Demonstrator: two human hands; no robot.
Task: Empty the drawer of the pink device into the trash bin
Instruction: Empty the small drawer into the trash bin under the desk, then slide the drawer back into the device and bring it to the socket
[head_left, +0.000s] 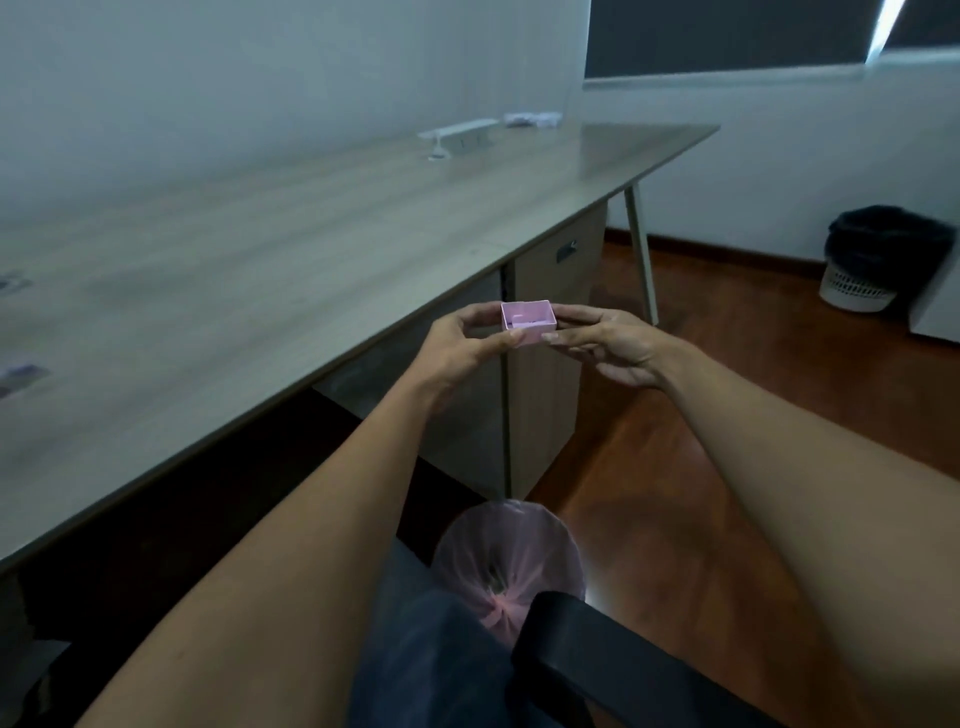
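A small pink drawer (528, 318), an open-topped box, is held upright in the air off the desk's front edge. My left hand (467, 345) pinches its left side and my right hand (605, 343) grips its right side. Something small and pale lies inside it; I cannot tell what. Down below, near my knees, stands a trash bin (511, 564) lined with a pink translucent bag. The pink device itself is not in view.
A long wooden desk (291, 249) runs on the left, with a white power strip (460, 134) at its far end. A second bin with a black bag (878, 257) stands by the far wall. A black chair armrest (613, 670) is at the bottom.
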